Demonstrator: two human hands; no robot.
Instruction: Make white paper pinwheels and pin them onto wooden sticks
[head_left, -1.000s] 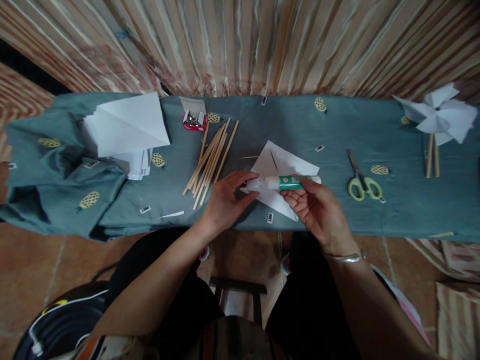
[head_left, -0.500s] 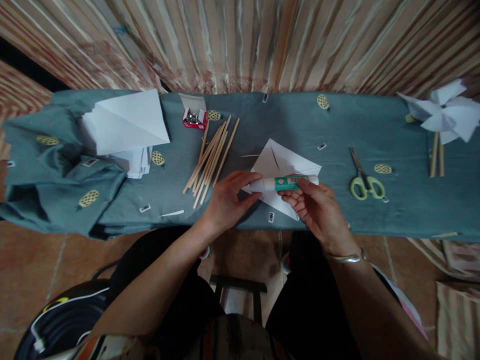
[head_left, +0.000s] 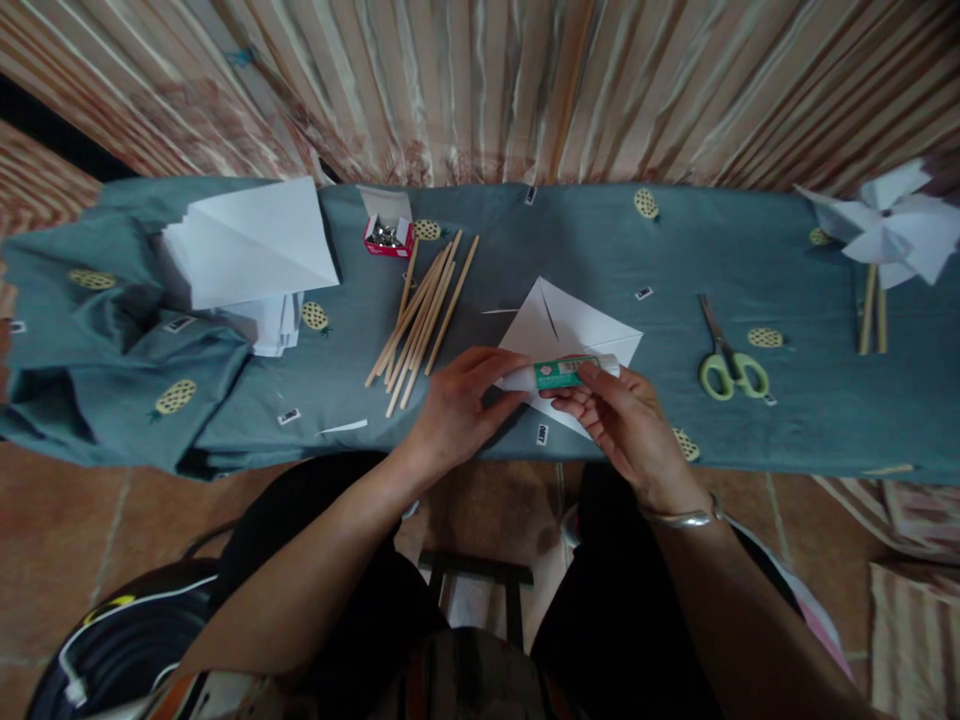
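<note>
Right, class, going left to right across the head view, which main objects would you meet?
Stack of white paper sheets, loose pile of thin wooden sticks, green-and-white cylindrical glue stick, metal scissors with light green handles, white paper pinwheel.

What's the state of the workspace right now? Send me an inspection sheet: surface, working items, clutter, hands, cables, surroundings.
Surface: patterned cloth, rumpled at the left.
Working items: glue stick, held above a white sheet.
Clutter: paper stack, open red box, wooden sticks, scissors, paper pinwheel, paper scraps.
Hands: left hand and right hand both grip the glue stick.
Cables: white cord at lower left.
Surroundings: striped curtain behind, tiled floor below.
</note>
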